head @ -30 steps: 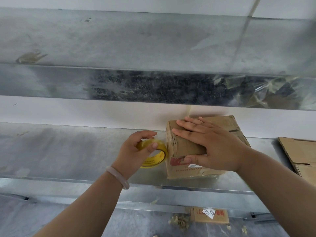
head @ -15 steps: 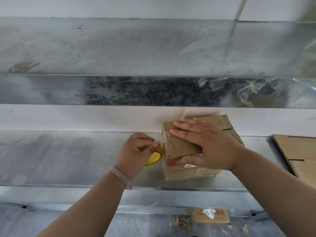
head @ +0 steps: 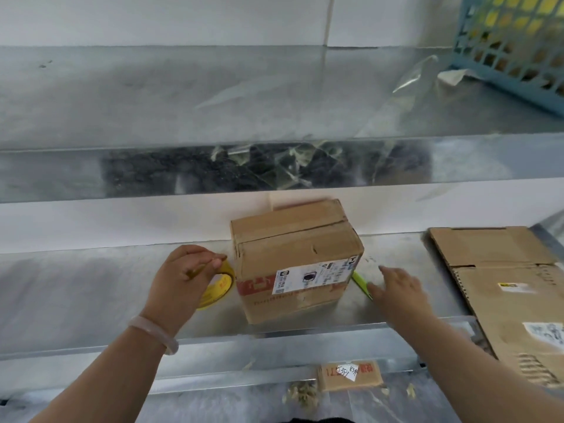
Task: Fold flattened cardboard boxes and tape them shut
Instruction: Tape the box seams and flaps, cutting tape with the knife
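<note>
A folded brown cardboard box (head: 293,254) with a white shipping label stands on the metal shelf (head: 76,294). My left hand (head: 180,279) grips a yellow roll of tape (head: 218,288) just left of the box, fingers curled over its top. My right hand (head: 396,288) hovers to the right of the box with fingers extended, touching or just above a thin green tool (head: 361,283) that lies on the shelf. Flattened cardboard (head: 500,285) lies at the right end of the shelf.
An upper metal shelf (head: 213,96) overhangs, with strips of clear tape stuck along its front edge. A blue plastic basket (head: 512,47) sits on it at the top right. A small labelled cardboard piece (head: 351,375) and scraps lie below the shelf.
My right hand has left the top of the box and moved right toward the green tool. The left hand still holds the tape roll beside the box. The view shifted.
</note>
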Demonstrator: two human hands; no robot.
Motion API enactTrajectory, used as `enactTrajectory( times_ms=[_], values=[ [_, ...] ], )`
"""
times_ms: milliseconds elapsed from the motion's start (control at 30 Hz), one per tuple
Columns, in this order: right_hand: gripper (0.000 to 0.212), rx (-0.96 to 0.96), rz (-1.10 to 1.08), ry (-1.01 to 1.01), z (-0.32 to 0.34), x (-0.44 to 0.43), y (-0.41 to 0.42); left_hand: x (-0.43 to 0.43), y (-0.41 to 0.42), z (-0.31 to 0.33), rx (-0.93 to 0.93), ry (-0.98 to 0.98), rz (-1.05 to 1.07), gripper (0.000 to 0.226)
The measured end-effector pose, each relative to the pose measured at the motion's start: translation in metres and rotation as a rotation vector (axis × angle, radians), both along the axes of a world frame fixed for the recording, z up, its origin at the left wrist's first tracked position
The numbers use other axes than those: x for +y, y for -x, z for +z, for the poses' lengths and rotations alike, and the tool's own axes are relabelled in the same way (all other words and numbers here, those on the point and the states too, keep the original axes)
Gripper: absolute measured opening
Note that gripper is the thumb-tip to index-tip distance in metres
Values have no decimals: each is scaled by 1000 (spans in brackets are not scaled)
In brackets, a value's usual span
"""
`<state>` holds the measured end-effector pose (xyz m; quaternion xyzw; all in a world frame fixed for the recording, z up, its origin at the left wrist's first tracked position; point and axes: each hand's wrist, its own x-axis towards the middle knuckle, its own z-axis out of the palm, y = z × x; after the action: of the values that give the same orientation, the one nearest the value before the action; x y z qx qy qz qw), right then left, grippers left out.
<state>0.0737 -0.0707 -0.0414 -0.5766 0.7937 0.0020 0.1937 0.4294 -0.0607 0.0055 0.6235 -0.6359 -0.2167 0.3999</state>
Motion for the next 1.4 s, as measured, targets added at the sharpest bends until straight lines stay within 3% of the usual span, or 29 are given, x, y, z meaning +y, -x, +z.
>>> enactTrajectory(
  times_ms=[67,133,233,367,500,733,833,967,1067,1400],
  values=[
    [51,86,89,-64,-14,0,-1,2,-1,1,-36,-2,24,30],
    [34,139,152,-5,-19,0,-2,4,-1,0,-55,-10,48,29],
    [14,95,153,24,-21,0,-1,7,2,1,-50,-12,71,29],
    [9,-229,-53,51,-15,13,4,10,6,2,-24,-20,84,26],
    [13,-530,-150,288,7,50,2,10,7,4,-10,-28,85,23],
    [17,-721,102,536,71,102,-56,11,0,11,5,-29,34,22],
    [23,-645,212,553,92,112,-90,10,-7,12,-28,-40,-25,13],
    [49,-568,325,406,99,118,-143,8,-17,7,-59,-43,-99,8],
    [51,-439,401,381,104,116,-183,9,-20,8,7,-40,-117,5],
    [64,-148,282,222,108,88,-235,0,-22,8,-63,-14,-184,14]
  ],
)
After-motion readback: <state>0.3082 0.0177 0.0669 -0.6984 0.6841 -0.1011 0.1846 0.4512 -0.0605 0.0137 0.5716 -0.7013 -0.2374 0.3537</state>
